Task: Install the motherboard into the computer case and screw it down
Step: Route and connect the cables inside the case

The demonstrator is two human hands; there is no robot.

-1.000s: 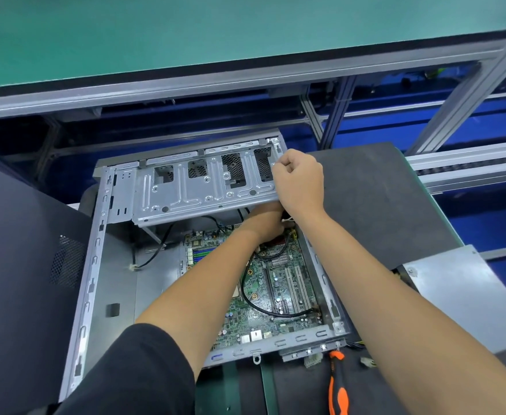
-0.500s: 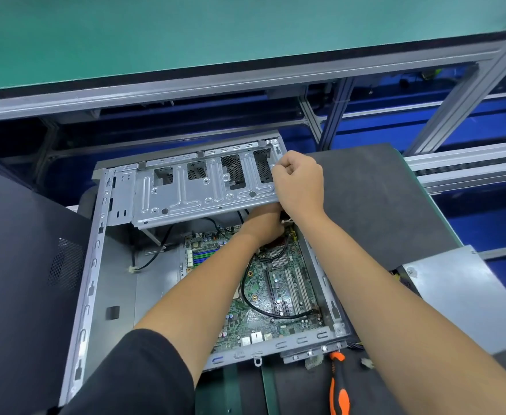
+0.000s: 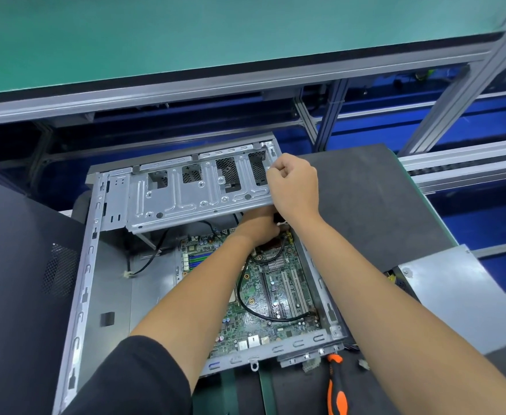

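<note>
From the head camera, the computer case [image 3: 108,295] lies open on its side on the dark tabletop [image 3: 365,205], filling the middle of the view. The green motherboard [image 3: 269,298] sits inside the case, in its lower right part, at about 5 o'clock from the case's centre, with a black cable [image 3: 245,301] looping across it. A metal drive cage [image 3: 191,193] is tilted up over the far end of the case, at 12 o'clock from the motherboard. The right hand [image 3: 295,184] holds the cage's right edge, its grip curled round the metal with the knuckles up. The left hand [image 3: 257,224] reaches under the cage at the motherboard's far edge; its fingers are hidden there, so I cannot tell whether its grip is wide, narrow or holding anything. An orange-and-black screwdriver [image 3: 337,387] lies on the tabletop at 6 o'clock, just beside the case's near right corner. A grey metal panel [image 3: 455,295] rests at 3 o'clock, apart from the case.
</note>
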